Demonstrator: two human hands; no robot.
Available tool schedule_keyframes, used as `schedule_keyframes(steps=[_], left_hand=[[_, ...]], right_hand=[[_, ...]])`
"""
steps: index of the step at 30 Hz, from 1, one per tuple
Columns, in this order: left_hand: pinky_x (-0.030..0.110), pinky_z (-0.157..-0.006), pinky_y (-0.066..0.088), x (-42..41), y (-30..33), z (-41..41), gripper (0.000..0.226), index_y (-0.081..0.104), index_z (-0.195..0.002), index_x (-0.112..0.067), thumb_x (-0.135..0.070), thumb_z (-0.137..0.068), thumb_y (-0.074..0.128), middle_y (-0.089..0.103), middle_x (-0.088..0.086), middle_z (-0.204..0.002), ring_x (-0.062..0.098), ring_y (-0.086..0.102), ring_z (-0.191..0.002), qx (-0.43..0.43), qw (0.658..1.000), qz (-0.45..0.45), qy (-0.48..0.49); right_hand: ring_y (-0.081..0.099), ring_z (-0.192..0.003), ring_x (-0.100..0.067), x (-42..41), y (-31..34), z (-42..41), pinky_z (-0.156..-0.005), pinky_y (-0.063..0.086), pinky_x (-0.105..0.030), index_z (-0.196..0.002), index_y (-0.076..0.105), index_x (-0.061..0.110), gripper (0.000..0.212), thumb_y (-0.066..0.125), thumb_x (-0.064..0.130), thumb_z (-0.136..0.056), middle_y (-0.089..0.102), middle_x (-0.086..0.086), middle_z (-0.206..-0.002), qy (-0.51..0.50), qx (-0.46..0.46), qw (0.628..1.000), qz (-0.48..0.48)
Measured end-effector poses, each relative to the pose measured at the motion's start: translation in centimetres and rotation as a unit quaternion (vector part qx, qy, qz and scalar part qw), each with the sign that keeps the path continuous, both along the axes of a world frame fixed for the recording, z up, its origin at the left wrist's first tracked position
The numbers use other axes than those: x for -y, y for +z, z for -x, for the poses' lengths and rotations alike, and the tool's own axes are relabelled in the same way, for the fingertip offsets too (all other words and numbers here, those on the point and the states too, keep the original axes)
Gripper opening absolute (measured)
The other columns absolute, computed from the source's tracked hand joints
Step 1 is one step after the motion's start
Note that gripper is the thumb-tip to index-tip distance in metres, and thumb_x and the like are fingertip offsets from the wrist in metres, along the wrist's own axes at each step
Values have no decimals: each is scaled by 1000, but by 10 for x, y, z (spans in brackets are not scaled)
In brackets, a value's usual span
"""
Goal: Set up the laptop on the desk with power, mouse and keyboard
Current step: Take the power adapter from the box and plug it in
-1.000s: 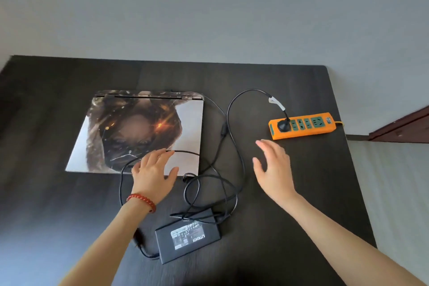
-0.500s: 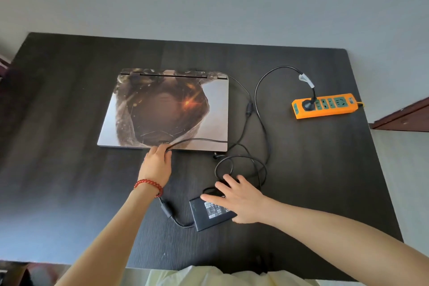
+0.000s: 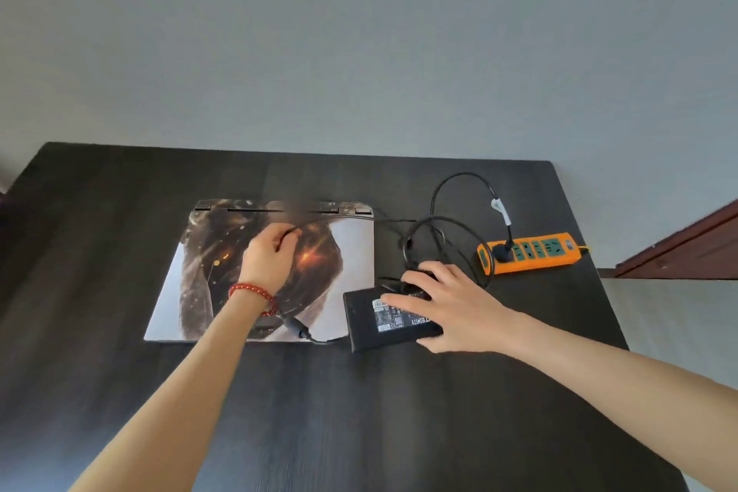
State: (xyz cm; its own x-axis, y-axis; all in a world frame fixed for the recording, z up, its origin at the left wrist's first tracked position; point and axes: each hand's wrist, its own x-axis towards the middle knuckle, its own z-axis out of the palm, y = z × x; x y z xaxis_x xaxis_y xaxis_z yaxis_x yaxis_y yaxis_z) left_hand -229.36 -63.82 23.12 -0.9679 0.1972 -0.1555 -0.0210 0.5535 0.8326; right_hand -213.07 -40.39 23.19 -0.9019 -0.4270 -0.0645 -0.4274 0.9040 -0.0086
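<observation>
Now lifted over the shut laptop point(image 3: 259, 272) lid, left hand point(image 3: 269, 254) pinched closed on the cable point(image 3: 319, 220), right hand point(image 3: 447, 308) clamped on the brick point(image 3: 389, 318) carried up beside the laptop's right edge — slack gathered toward the port, plug-in seemingly next.

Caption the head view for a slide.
Left hand pinches thin black cable over closed laptop; right hand grips black power brick.

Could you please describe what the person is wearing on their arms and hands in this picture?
Both forearms are bare, with no sleeves in view. The left hand has a red beaded bracelet around its wrist. The right hand shows no rings, watch or gloves.
</observation>
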Motion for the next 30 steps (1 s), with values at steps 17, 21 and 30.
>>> schedule_keyframes(steps=[17,21,30], left_hand=[[56,-114,13,-186,-35,176,63,19,-142,-21,-41,-89,47,25,3,-151,24,11,-143,-134,938,265,-177],[58,-112,10,-204,-66,201,74,4,-145,-24,-49,-88,42,17,2,-154,25,6,-144,-188,916,304,-181],[57,-110,19,-230,-95,192,82,-1,-145,-21,-56,-84,42,16,12,-154,33,17,-141,-250,901,314,-163]], right_hand=[[13,-137,-33,-198,-44,222,-111,18,-53,-142,16,39,73,59,38,-83,20,-4,-151,-205,77,975,-21],[15,-135,-34,-202,-86,235,-110,19,-52,-141,16,38,72,59,37,-83,21,-7,-150,-187,120,975,2],[-3,-140,-44,-160,-72,232,-110,18,-62,-146,4,26,81,59,20,-88,-4,-9,-157,-219,200,949,-106]])
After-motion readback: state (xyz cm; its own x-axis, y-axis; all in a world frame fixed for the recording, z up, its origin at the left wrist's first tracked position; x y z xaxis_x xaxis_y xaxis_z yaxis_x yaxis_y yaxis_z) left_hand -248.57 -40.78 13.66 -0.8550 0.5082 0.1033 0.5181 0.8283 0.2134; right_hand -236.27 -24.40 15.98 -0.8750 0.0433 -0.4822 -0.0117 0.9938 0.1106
